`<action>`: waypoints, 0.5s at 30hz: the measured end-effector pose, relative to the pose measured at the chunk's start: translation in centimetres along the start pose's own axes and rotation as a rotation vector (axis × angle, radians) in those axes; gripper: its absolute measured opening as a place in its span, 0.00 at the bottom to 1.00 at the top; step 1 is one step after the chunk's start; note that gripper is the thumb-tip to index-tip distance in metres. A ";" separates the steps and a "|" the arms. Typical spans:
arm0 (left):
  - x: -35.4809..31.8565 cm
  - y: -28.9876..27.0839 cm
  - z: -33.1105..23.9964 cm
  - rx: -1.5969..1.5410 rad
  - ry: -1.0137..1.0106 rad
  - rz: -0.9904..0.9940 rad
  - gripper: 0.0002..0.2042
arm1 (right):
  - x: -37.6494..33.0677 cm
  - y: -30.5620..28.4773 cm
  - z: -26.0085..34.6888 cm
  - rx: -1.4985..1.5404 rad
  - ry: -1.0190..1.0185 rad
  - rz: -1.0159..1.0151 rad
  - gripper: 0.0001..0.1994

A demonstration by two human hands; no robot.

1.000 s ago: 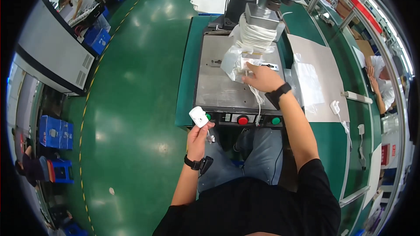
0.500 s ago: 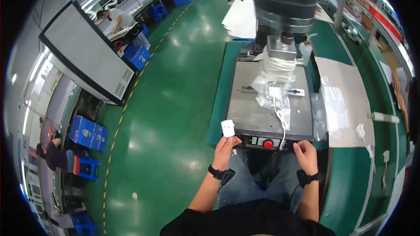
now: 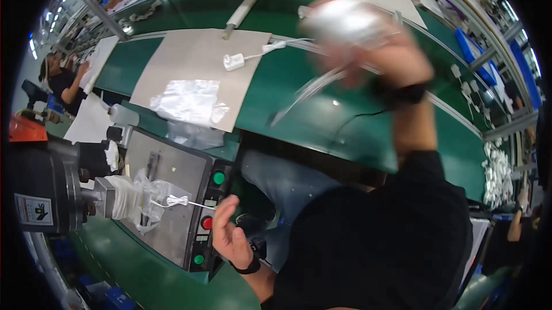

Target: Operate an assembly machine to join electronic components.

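Observation:
My left hand [image 3: 233, 238] is by the front control panel of the bench press, close to its red button [image 3: 206, 223]. Its fingers are stretched out, with nothing visible in them. A white cord [image 3: 198, 205] reaches from the press head to the fingertips; whether it touches them I cannot tell. Raised over the green bench, my right hand [image 3: 382, 60] is smeared by motion. A blurred whitish thing [image 3: 345, 19] is in it, with a pale strand [image 3: 310, 94] trailing below. Beyond lies a white plug adapter [image 3: 233, 61] with its cord on a cardboard sheet [image 3: 190, 57].
The press [image 3: 52, 178] stands at the lower left above a metal plate [image 3: 178, 157]. Plastic bags [image 3: 190, 100] lie on the cardboard's near edge. A long roll [image 3: 250, 5] rests behind, near the frame rail. Silvery-white items [image 3: 499, 175] are heaped far right. Another person [image 3: 63, 80] works at left.
My view has swung right, toward the side bench. The right hand has risen from beside the press to above the bench. The white adapter formerly in my left hand no longer shows there.

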State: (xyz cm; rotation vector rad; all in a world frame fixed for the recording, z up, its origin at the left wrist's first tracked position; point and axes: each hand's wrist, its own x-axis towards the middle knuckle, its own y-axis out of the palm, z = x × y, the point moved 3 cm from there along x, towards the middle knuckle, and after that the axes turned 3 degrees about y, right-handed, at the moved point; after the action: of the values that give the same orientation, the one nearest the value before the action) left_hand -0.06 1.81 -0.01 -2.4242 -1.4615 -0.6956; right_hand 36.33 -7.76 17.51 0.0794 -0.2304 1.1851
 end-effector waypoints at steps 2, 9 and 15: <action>-0.3 -0.8 1.8 -0.023 -0.003 0.002 0.13 | -2.4 -11.8 2.3 -0.468 -0.101 -0.186 0.26; -5.8 -3.1 7.6 -0.192 -0.445 -0.190 0.10 | -11.6 -40.1 -5.7 -1.660 0.312 -0.690 0.19; -7.2 -3.9 7.3 -0.125 -0.568 -0.228 0.10 | 1.5 -42.9 -18.4 -1.229 0.081 -0.465 0.19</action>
State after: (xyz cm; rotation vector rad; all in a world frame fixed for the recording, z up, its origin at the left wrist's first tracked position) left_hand -4.27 1.27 -10.11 -2.7165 -1.9735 -0.1281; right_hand 79.03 -19.15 2.48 -0.9400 -0.7835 0.4348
